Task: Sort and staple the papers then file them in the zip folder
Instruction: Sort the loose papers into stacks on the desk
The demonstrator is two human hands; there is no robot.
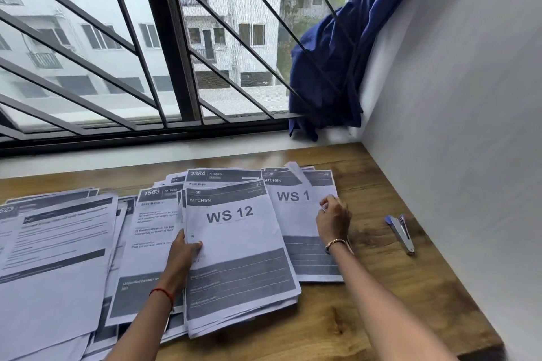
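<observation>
Left hand (184, 252) at 7 o'clock, thumb extended flat; right hand (333, 221) at 3 o'clock, fingers curled, pinching.

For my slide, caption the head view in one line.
Left hand on the WS 12 stack, right hand on the WS 1 sheet, stapler lying aside.

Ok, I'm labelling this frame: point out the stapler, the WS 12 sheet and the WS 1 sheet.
stapler (401, 232), head view, metal body.
WS 12 sheet (234, 231), head view, white area below heading.
WS 1 sheet (293, 214), head view, below heading.
</observation>
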